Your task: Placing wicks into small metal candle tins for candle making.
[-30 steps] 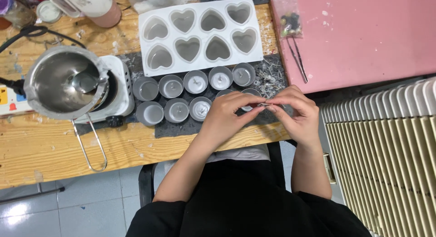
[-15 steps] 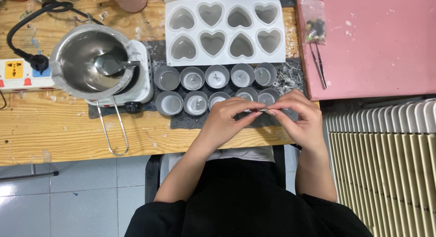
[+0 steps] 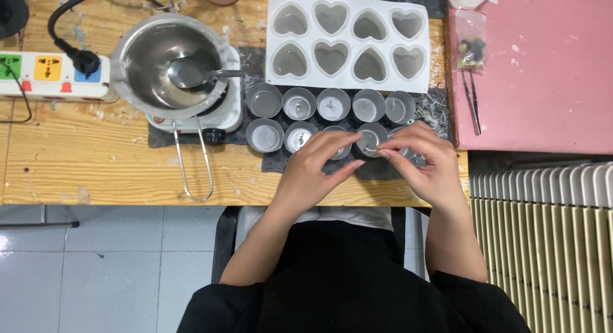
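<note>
Two hands meet over the front row of small round cups on the counter. Left hand lies w/ fingers stretched toward the right, tips over the 3rd front cup; its grip is loose, not pinching anything I can see. Right hand has thumb & forefinger pressed together just at the 4th front cup, maybe on a thin wick, but it is too small to tell. The 5th front cup is mostly hidden under the right hand.

Back row: 5 cups side by side, touching the front row, all on a dark mat. Some cups hold pale wax w/ a small wick in the middle.

Behind the cups is a white mould w/ 8 heart cavities, filled grey-white. Left of the cups stands a steel pot on a small white hot plate, a spoon inside, wire handle pointing to the counter edge. Far left is a power strip w/ a black plug. Right side: a pink board w/ tweezers & a small bag. A radiator is below right.
</note>
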